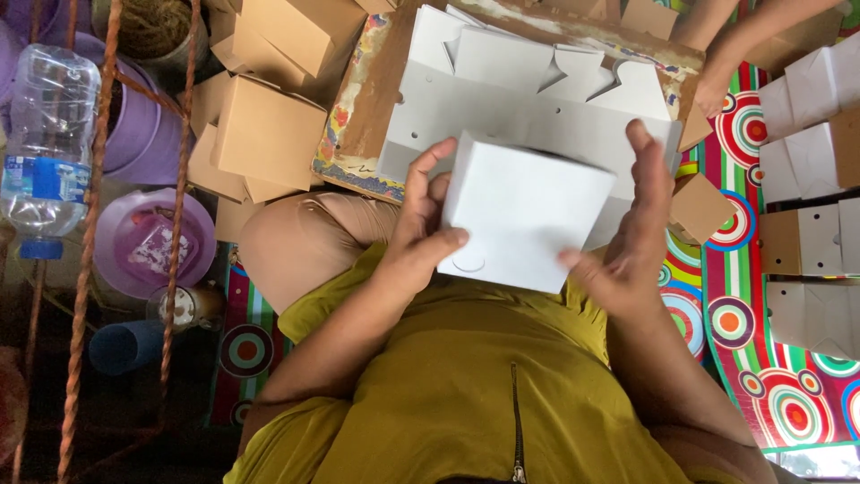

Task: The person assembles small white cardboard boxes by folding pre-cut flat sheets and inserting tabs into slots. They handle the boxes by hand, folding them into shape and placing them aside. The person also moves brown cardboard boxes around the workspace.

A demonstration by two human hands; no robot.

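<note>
I have the white folded box gripped between both hands above my lap, left hand clasping its left edge with the thumb on top, right hand pressed along its right edge. Just beyond it, flat white box blanks lie on a worn board, brown boxes stacked off its left edge.

Between my hands I see a plain white box, with a stack of flat white cardboard blanks just beyond them. Those lie on a brown board whose worn edge shows flecks of red, yellow and blue. Past my left hand sit tan cardboard boxes, lilac tubs and a clear bottle with a blue label. By my right hand the mat shows red, green and white rings. My garment is mustard yellow.
</note>
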